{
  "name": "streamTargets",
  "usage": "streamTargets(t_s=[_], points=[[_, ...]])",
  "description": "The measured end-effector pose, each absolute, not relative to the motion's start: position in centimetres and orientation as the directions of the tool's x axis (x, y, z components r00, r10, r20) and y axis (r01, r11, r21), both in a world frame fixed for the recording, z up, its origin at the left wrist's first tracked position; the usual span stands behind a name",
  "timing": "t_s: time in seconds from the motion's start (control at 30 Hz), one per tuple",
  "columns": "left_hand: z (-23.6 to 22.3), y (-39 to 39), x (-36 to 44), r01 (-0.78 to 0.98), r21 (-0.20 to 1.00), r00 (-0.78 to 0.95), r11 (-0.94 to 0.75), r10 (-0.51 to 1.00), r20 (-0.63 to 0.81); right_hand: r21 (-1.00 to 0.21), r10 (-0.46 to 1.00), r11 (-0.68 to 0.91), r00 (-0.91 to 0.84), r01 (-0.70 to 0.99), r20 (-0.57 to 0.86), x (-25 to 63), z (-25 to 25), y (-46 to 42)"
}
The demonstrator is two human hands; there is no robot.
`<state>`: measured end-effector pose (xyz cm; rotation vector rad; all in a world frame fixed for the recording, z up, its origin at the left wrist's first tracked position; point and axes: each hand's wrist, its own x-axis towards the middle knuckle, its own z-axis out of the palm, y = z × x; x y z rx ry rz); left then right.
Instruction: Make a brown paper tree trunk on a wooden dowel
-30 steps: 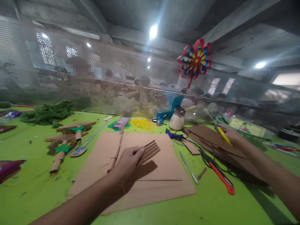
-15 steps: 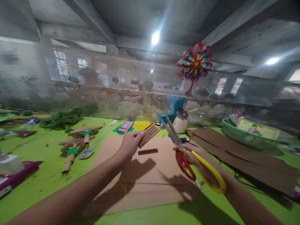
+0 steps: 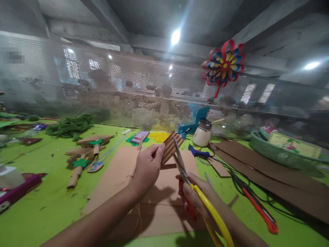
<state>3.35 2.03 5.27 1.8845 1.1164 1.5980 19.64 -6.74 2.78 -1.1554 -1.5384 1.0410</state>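
Observation:
Between the thumb and fingers of my left hand (image 3: 149, 161) is a piece of corrugated cardboard (image 3: 171, 145) with brown stripes, tilted above the sheet. My right hand (image 3: 196, 192) is wrapped round the handles of scissors (image 3: 181, 164), one red and one yellow. The scissor blades are parted and point up at the right edge of the corrugated piece. Underneath both hands lies a large flat cardboard sheet (image 3: 113, 171). Part of a brown strip shows on the sheet just below the held piece.
Cardboard figures with green stars (image 3: 81, 163) lie left, near green strands (image 3: 73, 127). A phone (image 3: 140, 136) lies behind my hands. On the right are a blue glue gun (image 3: 199, 151), a jar (image 3: 203, 132), a red cutter (image 3: 260, 209), brown cardboard sheets (image 3: 272, 175) and a green basket (image 3: 280, 156).
My right hand has brought the scissors left, so the blades now meet the edge of the corrugated cardboard. My left hand has shifted slightly right with the piece. The view has turned a little.

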Motion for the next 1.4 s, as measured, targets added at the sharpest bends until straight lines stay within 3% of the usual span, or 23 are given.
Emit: streamTargets(t_s=[0.4, 0.77, 1.4], points=[[5.3, 1.0, 4.2, 0.327, 0.688, 0.027, -0.648, 0.734, 0.678, -0.983, 0.992, 0.111, -0.077, 0.148, 0.101, 18.4, 2.4, -7.4], [5.5, 0.2, 4.5, 0.051, 0.891, 0.036, -0.452, 0.892, 0.451, -0.990, 0.996, 0.086, -0.018, 0.114, 0.085, 18.1, 1.5, -7.3], [6.1, -0.5, 4.7, 0.000, 0.903, 0.075, -0.430, 0.900, 0.429, -0.993, 0.995, 0.092, 0.023, 0.077, 0.094, 18.1, 0.8, -7.4]])
